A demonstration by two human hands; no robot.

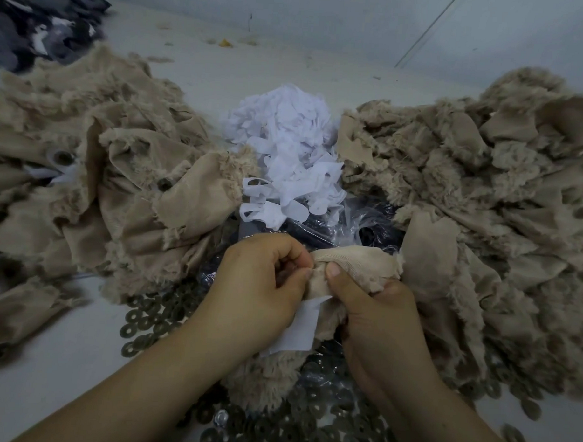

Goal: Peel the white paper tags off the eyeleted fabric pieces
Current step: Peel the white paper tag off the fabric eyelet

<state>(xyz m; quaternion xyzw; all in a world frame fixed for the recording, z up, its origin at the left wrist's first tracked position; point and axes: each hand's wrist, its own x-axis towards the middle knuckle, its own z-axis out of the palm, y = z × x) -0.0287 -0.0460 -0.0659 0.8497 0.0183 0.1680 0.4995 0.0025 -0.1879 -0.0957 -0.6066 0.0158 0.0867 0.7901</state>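
Beige fabric piece (354,266) pinched by left hand (261,279), right hand (379,310), white paper tag (301,327) unmarked

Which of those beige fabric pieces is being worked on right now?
The beige piece at bottom centre, gripped by the left hand and right hand, unlike the piles beside it.

A pale grey-white work surface (256,64) runs back to a plain light wall (356,18). A thin dark line (425,30) slants across that wall. Small yellowish scraps (225,42) dot the far surface, under dim, even, bluish light
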